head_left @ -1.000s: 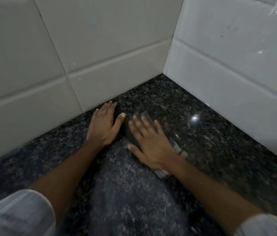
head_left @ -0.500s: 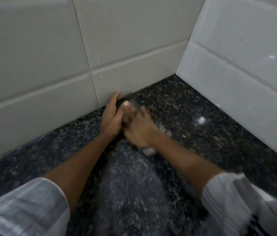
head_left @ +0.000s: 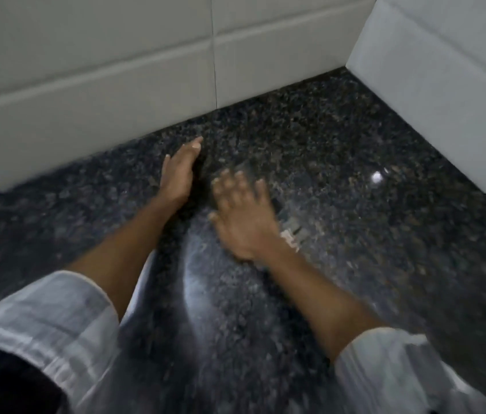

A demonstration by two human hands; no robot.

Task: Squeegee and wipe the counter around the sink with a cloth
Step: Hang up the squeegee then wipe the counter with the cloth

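Note:
The dark speckled granite counter [head_left: 340, 150] fills the lower view and runs into a tiled corner. My right hand [head_left: 243, 218] lies palm-down on it with fingers spread, pressing a dark cloth [head_left: 292, 232]. Only a blurred pale-and-dark edge of the cloth shows beside my wrist. My left hand [head_left: 177, 174] stands on its edge just left of it, fingers together and pointing at the back wall, holding nothing. A paler, smeared streak [head_left: 206, 282] runs on the counter from under my right hand toward me. No squeegee or sink is in view.
A light tiled back wall [head_left: 116, 70] meets a white tiled side wall [head_left: 445, 70] at the corner, upper right. A bright light reflection [head_left: 377, 176] sits on the counter near the side wall. My pale sleeves [head_left: 41, 318] fill the bottom corners.
My right hand has slid back from the back wall toward me, its fingers now spread flat on the cloth. My left hand has drawn back slightly from the wall and turned onto its edge.

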